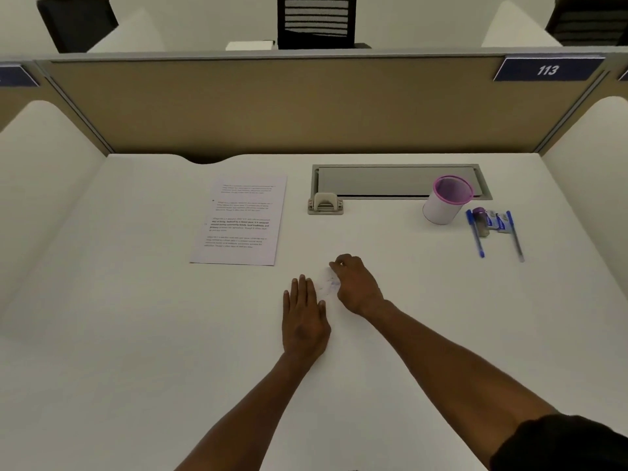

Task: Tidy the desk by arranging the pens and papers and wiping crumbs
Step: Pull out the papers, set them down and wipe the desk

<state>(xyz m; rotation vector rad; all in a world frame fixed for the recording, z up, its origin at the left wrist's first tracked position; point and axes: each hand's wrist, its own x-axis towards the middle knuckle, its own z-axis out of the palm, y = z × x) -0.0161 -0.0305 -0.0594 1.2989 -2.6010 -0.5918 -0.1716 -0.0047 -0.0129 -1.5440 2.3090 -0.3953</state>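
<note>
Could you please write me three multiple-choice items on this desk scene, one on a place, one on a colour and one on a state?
1. Where do the pens lie?
A. in the cup
B. on the desk, right of the cup
C. on the paper

2. What colour is the cup rim?
A. pink
B. green
C. black

3. How is the left hand?
A. gripping a pen
B. flat on the desk
C. holding the paper

Key: 1 B, both lie beside the cup, on the desk. 2 A, pink rim, white wall. 3 B, fingers straight, palm down.
</note>
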